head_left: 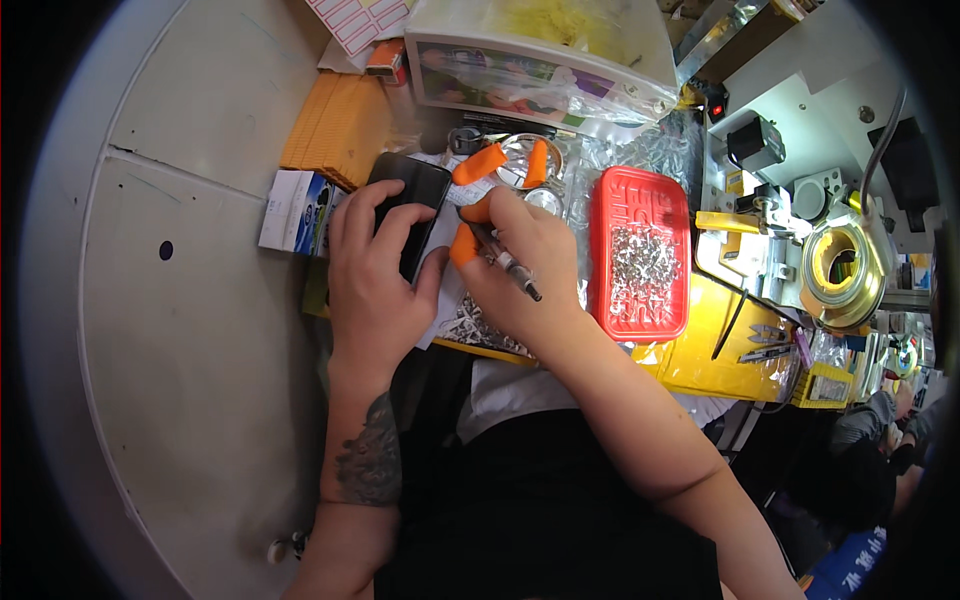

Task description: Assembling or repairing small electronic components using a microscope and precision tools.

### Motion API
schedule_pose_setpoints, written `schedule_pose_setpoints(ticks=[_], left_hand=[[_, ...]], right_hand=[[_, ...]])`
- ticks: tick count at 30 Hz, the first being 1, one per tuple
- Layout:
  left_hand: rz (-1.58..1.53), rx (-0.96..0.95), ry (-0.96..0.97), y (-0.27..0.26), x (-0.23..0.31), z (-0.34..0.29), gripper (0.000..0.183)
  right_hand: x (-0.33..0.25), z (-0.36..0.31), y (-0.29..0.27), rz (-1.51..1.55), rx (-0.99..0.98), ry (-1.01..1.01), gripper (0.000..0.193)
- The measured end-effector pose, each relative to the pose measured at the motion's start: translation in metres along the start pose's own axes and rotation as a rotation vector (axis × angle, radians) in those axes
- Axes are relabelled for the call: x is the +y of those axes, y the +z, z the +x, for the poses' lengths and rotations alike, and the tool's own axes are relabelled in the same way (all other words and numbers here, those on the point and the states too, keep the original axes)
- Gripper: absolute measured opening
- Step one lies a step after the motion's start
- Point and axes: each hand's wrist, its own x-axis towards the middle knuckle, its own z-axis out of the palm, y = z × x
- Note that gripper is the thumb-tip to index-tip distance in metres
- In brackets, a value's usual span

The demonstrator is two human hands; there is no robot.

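My left hand (375, 260) grips a black phone (428, 188), its fingers bent over the dark face and its thumb along the near right edge. Beside it, my right hand (530, 265) holds a pen (520, 276), the back end slanting toward me. The pen's tip is hidden behind my fingers. Orange finger cots cover my right thumb and forefinger. White paper (441, 238) lies under and between both hands. Two loose orange finger cots (480, 164) rest just beyond, one by a clear round dish. Small silvery metal pieces (480, 328) lie below my right hand.
A red plastic tray (600, 260) holds many small metal pieces. Yellow-brown envelopes (340, 128) and a small white-blue box (290, 212) stand left. Behind is a white bin (540, 50). At right are a bench machine, a wire spool (838, 272), pliers, and another person (865, 430).
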Motion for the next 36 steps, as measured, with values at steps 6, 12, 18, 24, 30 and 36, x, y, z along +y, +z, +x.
schedule_pose_setpoints(ticks=[6,12,18,24,30,36], left_hand=[[-0.022,-0.003,-0.014,0.000,-0.001,-0.001,0.036],[0.008,-0.011,0.006,-0.003,-0.001,0.000,0.034],[0.046,-0.036,0.035,-0.001,0.004,-0.001,0.035],[-0.018,-0.035,0.013,0.008,0.011,0.002,0.033],[0.058,-0.003,0.052,-0.003,0.008,0.008,0.029],[-0.271,-0.037,0.130,-0.006,0.096,0.035,0.020]], right_hand=[[-0.003,0.001,-0.002,0.021,-0.013,0.023,0.027],[-0.029,0.005,-0.024,0.117,-0.007,0.199,0.027],[-0.036,0.035,-0.059,-0.519,-0.106,-0.061,0.021],[-0.041,0.063,-0.055,-0.629,-0.279,-0.090,0.019],[-0.065,-0.042,-0.116,-0.153,-0.134,-0.220,0.015],[-0.040,-0.097,-0.193,0.300,0.135,0.268,0.016]])
